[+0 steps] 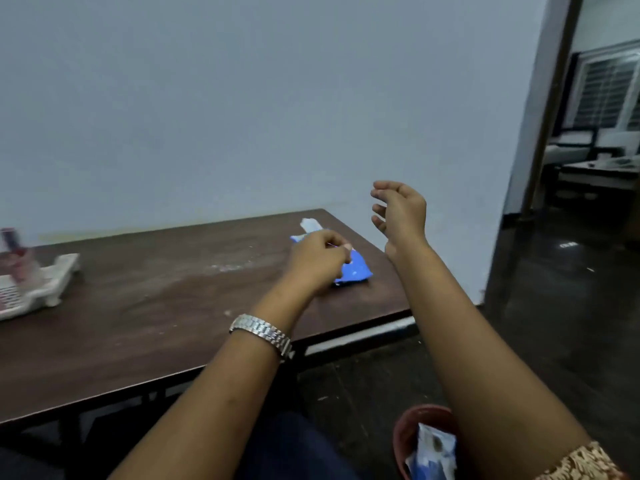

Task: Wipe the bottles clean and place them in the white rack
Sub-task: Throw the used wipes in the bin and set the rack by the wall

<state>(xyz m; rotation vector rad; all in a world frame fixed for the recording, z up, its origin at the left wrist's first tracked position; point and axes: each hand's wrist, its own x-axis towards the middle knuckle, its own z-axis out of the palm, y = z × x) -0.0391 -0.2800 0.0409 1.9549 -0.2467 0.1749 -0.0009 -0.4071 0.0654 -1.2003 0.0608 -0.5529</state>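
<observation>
Left hand (320,258), watch (263,332) on wrist, reaches over blue pack (356,271) at centre right of frame, on bench (156,306) near its far right corner. Fingers (346,249) narrow, pinching at pack top. White wipe (310,225) sticks up behind pack. Right hand (398,213) raised beyond bench edge, fingers loosely curled, holding nothing. White rack (52,282) at left edge of frame, blurred bottle (14,251) standing in it. Red bin (405,434) at lower right.
</observation>
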